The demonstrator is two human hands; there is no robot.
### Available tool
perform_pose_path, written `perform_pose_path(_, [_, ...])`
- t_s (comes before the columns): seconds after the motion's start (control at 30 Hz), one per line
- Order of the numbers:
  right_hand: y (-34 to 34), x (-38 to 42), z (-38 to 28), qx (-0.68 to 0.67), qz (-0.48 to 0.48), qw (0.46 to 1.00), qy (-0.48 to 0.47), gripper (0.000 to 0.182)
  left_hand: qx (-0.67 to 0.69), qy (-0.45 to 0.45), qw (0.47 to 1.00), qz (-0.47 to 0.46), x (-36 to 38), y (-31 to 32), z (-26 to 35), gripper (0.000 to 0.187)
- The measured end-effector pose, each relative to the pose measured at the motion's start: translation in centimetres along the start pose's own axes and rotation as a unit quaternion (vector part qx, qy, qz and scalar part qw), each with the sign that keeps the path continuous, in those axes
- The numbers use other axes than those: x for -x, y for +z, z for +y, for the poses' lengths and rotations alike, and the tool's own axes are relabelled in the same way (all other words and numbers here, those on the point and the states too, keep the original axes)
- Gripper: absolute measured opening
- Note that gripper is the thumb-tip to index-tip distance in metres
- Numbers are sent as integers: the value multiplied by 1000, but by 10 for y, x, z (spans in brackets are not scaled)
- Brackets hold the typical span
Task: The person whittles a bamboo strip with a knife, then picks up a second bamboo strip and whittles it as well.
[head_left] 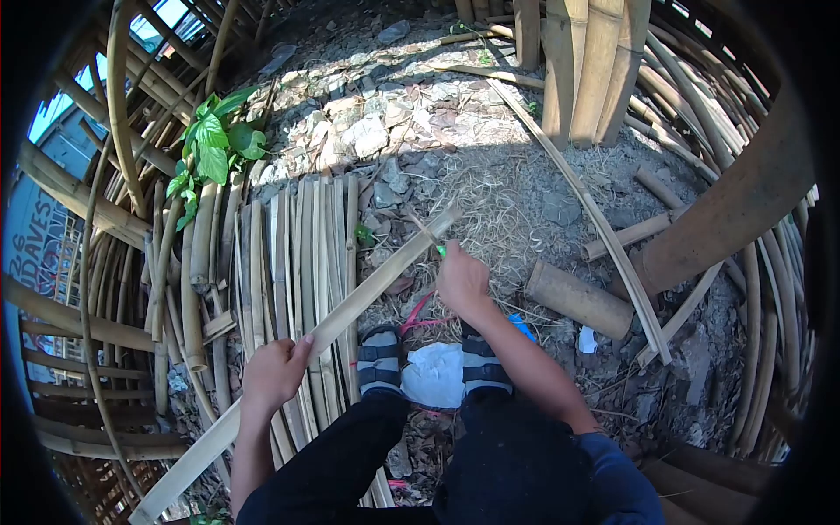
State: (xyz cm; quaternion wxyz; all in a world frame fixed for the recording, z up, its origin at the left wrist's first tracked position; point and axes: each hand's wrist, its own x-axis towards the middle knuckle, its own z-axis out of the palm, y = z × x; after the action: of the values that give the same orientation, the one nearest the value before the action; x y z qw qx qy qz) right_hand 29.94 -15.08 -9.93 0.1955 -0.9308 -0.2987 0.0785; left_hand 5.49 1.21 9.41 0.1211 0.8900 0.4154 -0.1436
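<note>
A long, flat bamboo strip (374, 287) slants across the view from the lower left to the middle. My left hand (276, 374) is closed around it partway along, thumb on top. My right hand (464, 280) is closed on a knife (440, 250) with a green handle. Its thin blade lies across the strip near the far end, seemingly touching it. Beneath the strip, a row of split bamboo slats (302, 236) lies side by side on the ground, left of my sandalled feet (381, 360).
A short bamboo piece (579, 299) and a long split pole (586, 206) lie to the right. A thick bamboo post (717, 210) leans there. Shavings (503, 210) cover the ground ahead. Bamboo framing (79, 197) and a leafy plant (210, 144) stand at left.
</note>
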Motion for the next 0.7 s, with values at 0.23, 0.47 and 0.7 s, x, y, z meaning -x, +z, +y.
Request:
perform_pose_path(0.23, [23, 10, 8, -63, 57, 996, -18, 22, 35, -16, 998, -46, -13, 10, 1, 66])
perform_pose_path(0.47, [29, 9, 2, -45, -7, 999, -15, 22, 35, 19, 997, -68, -17, 7, -14, 71])
perform_pose_path(0.7, [27, 9, 11, 34, 26, 997, -65, 25, 49, 40, 997, -53, -18, 3, -21, 71])
